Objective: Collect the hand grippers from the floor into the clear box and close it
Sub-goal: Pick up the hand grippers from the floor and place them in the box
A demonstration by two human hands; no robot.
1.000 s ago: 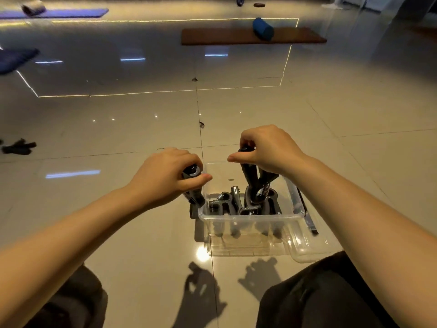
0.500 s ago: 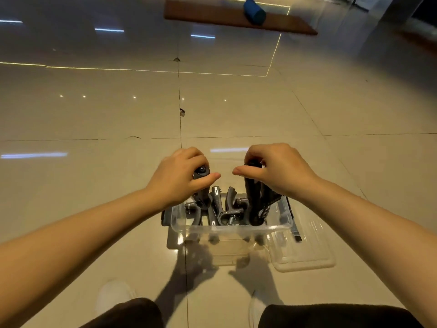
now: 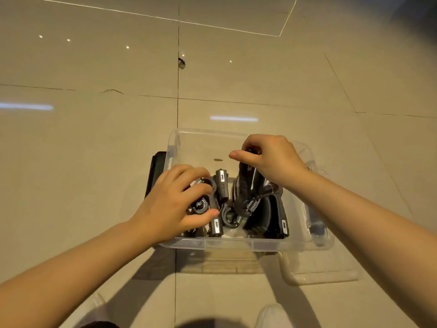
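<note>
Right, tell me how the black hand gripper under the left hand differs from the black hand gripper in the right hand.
The black hand gripper under the left hand lies low among the others in the clear plastic box; the black hand gripper in the right hand stands tall, handles up. The left hand wraps round its gripper from above; the right hand pinches only its gripper's handle tops. Both are inside the box.
</note>
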